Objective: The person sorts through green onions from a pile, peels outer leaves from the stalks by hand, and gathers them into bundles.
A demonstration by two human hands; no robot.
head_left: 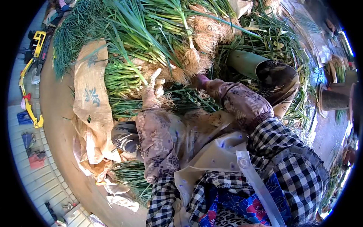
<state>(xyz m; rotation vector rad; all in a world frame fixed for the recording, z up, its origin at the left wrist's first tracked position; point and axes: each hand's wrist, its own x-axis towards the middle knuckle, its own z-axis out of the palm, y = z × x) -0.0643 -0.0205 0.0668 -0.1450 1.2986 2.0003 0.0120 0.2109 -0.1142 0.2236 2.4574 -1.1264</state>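
Reaching into heaped green onions [132,41] with 2 hands. Left hand [152,86] at stalk ends: index finger stretched out, other fingers curled – cannot tell if pinching anything. Right hand [200,81] just beside pale roots [191,58] – fingers partly hidden, spread or pressed together cannot be told. Printed tan sack [89,79] lies left of heap.

From my remote station I count one left hand [154,86], one right hand [200,81], two camouflage oversleeves [158,143], one apron [223,151], one green boot [242,62] and one lettered sack [90,81] (the green onions [130,32], heaped and tangled, defeat my count).
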